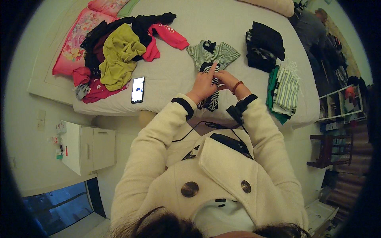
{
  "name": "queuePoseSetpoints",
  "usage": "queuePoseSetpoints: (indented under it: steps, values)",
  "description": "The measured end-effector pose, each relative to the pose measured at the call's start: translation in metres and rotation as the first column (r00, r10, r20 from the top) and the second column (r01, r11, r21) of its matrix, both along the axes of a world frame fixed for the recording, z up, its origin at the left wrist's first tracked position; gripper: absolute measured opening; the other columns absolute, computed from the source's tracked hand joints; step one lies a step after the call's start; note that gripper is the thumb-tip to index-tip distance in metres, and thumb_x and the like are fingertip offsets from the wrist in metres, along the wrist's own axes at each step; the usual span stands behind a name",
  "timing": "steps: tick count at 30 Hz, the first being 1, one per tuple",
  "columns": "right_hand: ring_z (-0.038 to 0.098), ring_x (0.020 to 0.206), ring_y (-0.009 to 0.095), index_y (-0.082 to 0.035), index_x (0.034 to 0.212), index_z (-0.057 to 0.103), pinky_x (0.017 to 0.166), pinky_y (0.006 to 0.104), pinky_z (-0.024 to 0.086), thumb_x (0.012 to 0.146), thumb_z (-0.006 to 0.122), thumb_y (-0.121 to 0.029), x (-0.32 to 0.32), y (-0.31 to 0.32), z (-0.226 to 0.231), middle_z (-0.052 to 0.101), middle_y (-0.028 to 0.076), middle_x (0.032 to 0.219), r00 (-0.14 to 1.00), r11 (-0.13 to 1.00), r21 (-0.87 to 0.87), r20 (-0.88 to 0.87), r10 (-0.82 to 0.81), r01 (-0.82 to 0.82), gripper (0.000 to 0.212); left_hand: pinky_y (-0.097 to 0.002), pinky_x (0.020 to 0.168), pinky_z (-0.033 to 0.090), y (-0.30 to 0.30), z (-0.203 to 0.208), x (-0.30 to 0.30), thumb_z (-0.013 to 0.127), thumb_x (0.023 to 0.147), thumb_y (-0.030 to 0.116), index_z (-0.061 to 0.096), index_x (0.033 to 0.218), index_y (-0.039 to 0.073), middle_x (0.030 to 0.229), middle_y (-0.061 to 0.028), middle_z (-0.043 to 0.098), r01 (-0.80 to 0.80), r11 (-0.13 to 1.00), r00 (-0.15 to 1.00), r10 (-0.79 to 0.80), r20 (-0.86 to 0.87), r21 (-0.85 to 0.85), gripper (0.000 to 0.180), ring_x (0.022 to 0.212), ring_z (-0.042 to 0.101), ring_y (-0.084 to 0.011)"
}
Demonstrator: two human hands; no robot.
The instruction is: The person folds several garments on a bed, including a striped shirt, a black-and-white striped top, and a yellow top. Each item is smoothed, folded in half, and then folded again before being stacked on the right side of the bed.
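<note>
A striped garment point(229, 52), pale green and dark, lies spread on the bed in front of me, with a dark knot or tie at its top. Its narrower lower part, in a bold black-and-white pattern, runs down between my hands toward the bed's near edge. My left hand point(203, 84) has its fingers closed on the left side of that part, one finger pointing up along it. From the right, my right hand point(228, 80) grips the same fabric, its fingertips almost meeting the left ones. The fingers partly hide the cloth's middle.
Left of my hands, a phone point(137, 90) with a lit screen lies near a heap of clothes with a yellow-green top point(121, 55). Folded dark clothes point(265, 43) and folded striped clothes point(286, 90) are stacked at right. Another person point(311, 27) bends beside the bed's far right.
</note>
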State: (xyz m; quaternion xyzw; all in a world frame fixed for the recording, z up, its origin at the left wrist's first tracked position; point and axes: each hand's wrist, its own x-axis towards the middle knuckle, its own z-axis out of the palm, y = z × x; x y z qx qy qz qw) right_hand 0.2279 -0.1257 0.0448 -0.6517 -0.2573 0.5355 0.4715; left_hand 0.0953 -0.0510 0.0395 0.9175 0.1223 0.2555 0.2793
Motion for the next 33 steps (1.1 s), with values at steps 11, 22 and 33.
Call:
queuePoseSetpoints:
  steps: [11, 22, 33]
  values:
    - [0.059, 0.073, 0.015, -0.012, 0.096, 0.058, 0.057, 0.0321, 0.05, 0.082, 0.053, -0.035, 0.009, 0.006, -0.003, 0.059, 0.002, 0.081, 0.853, 0.963, 0.21, 0.458, -0.251, 0.171, 0.028, -0.0393, 0.077, 0.044, -0.01, 0.03, -0.003, 0.058, 0.064, 0.003, 0.022, 0.138, 0.009, 0.09, -0.0186, 0.057, 0.075, 0.995, 0.997, -0.075, 0.005, 0.059, 0.083, 0.086, 0.054, -0.0344]
    - [0.06, 0.093, 0.032, 0.006, 0.095, 0.052, 0.08, 0.0437, 0.052, 0.087, 0.045, -0.016, 0.03, -0.011, 0.136, 0.06, 0.02, 0.096, 0.822, 0.561, 0.607, -0.483, -0.303, 0.563, 0.024, -0.033, 0.087, 0.041, 0.007, -0.027, -0.009, 0.064, 0.076, 0.023, 0.019, 0.139, 0.008, 0.126, -0.0151, 0.047, 0.224, 0.301, 0.933, 0.208, 0.293, -0.927, 0.079, 0.108, 0.05, -0.0259]
    - [0.059, 0.097, 0.035, 0.002, 0.094, 0.056, 0.085, 0.0449, 0.049, 0.085, 0.046, -0.016, 0.007, -0.047, 0.171, 0.061, 0.021, 0.097, 0.867, 0.586, 0.686, -0.495, -0.059, 0.432, 0.022, -0.0282, 0.087, 0.04, 0.023, 0.029, 0.011, 0.074, 0.071, 0.028, 0.044, 0.123, 0.0, 0.117, -0.0084, 0.054, 0.171, 0.555, 0.96, 0.092, 0.264, -0.814, 0.066, 0.106, 0.049, -0.0164]
